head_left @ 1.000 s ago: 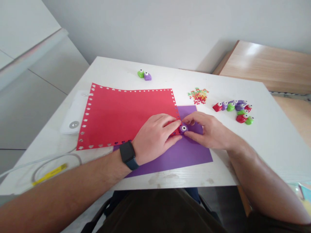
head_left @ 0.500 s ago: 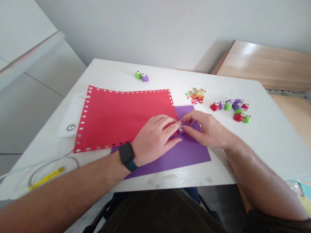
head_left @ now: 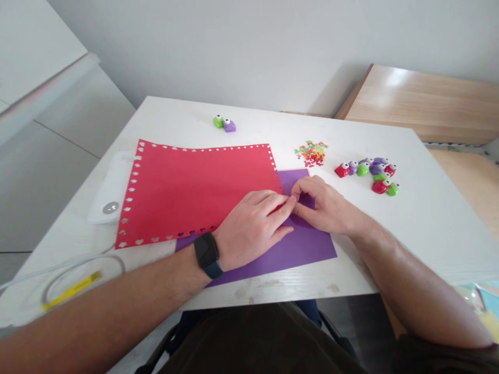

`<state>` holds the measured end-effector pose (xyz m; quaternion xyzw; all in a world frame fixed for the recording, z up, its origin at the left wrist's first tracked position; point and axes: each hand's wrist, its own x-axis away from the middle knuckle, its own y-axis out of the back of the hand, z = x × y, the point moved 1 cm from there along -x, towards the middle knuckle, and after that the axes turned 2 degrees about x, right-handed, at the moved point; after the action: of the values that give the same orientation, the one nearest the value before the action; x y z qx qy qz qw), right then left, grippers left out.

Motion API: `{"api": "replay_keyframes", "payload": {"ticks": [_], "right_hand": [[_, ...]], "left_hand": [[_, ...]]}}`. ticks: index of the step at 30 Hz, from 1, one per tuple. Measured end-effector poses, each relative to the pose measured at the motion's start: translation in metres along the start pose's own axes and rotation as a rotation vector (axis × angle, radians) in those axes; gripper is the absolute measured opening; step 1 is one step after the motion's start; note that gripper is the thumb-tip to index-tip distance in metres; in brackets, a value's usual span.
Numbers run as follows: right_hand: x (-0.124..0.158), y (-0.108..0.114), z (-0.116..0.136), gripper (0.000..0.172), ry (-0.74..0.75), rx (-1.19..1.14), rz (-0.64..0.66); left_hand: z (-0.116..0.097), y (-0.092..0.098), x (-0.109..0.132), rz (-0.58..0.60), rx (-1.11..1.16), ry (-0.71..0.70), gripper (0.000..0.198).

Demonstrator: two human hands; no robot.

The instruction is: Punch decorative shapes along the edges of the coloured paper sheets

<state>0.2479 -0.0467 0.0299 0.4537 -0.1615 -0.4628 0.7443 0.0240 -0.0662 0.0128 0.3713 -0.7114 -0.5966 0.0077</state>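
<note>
— Well, what's being held?
— Hidden. Right hand (head_left: 327, 210) fingers pinch narrow at the red sheet (head_left: 195, 187)'s right edge; grip unclear. Left hand (head_left: 249, 231) lies flat on that sheet, fingers loose. It overlaps the purple sheet (head_left: 300, 249) on the desk (head_left: 429, 218). Yellow tag (head_left: 70, 291): too blurred to read.

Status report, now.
Left hand flat on red sheet, right hand curled at its right edge, fingertips meeting. Purple sheet beneath. Loose punches clear, far right.
</note>
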Motion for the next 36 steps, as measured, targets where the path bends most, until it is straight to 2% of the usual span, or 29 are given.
{"api": "replay_keyframes", "payload": {"ticks": [8,17,28,36], "right_hand": [[-0.0027,-0.0039,-0.0033,0.024,-0.014,-0.017,0.039],[-0.0037,-0.0064,-0.0040,0.026,-0.016,-0.013,0.042],[-0.0061,-0.0095,-0.0013,0.028,-0.074,0.041,0.065],[-0.0042,-0.0062,-0.0007,0.026,-0.053,0.027,0.062]], "left_hand": [[-0.0066,0.0027,-0.0074,0.061,-0.048,0.048,0.040],[-0.0065,0.0009,-0.0102,0.046,-0.025,0.074,0.033],[-0.0058,0.0003,-0.0091,0.079,-0.033,0.083,0.036],[-0.0020,-0.0014,-0.0041,0.021,0.003,0.085,0.034]]}}
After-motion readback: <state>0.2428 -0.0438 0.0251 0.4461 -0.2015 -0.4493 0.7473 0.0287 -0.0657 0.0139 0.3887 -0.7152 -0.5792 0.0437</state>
